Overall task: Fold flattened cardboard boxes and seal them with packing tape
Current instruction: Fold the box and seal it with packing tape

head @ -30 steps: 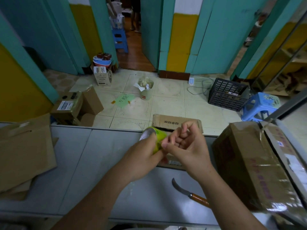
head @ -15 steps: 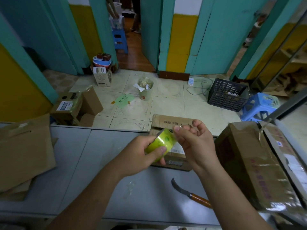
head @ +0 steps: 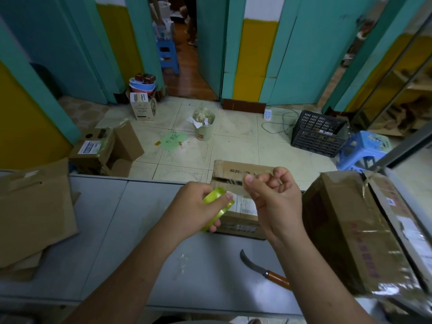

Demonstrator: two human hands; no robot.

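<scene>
Green tape roll [head: 216, 206]: held above the bench [head: 117, 230], at 9 o'clock from the small box and nearly edge-on to the camera.
Left hand [head: 191, 206]: grip wrapped round the roll, thumb over its top and fingers underneath.
Right hand [head: 275, 199]: grip narrow, with thumb and forefinger pinched together, apparently on the tape end; the other fingers are curled in.
Tape end [head: 237, 195]: clear film, faint, running from the roll toward the right thumb.
Small box [head: 240, 216]: on the bench at 12 o'clock, below both hands, with a printed label on top.
Large box [head: 355, 230]: at 3 o'clock, glossy with tape.
Knife [head: 264, 270]: at 5 o'clock, lying on the bench, with a curved blade and a wooden handle.
Flat cardboard [head: 32, 213]: piled at 9 o'clock.
Handling, roll: probably light, stiff and smooth-rimmed; best held loosely round the rim so it can turn.
Handling, tape: thin and sticky, likely to fold onto itself; pinch only the tip and keep it taut.
Handling, box: light, stiff across its panels and weak at the creases; press the flaps flat before taping.
</scene>
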